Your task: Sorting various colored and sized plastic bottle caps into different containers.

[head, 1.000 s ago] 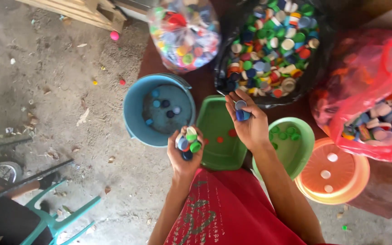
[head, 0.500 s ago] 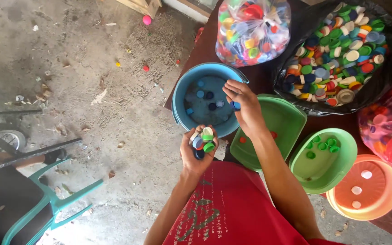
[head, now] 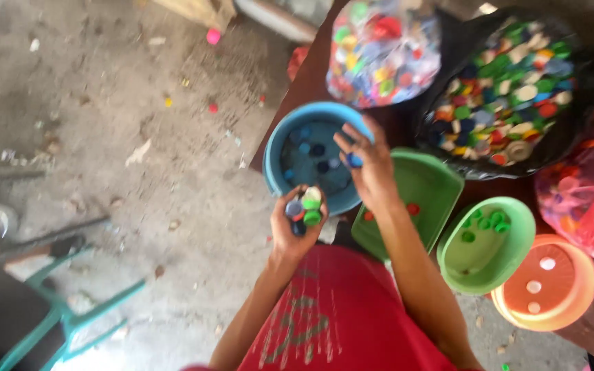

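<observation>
Soft daylight — overall motion blur

The person wears a red garment with a faded greenish print; forearms bare.

The right hand moved from the green tray over to the blue bowl (a blue cap sits in its fingers).

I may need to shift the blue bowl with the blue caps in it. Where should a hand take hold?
Grip the blue bowl by its rim on the far left side, coming down from above. That arc is bare and open; the right hand hovers over the right part, the left hand with its caps crowds the near edge, and the green tray sits close on the right.
</observation>
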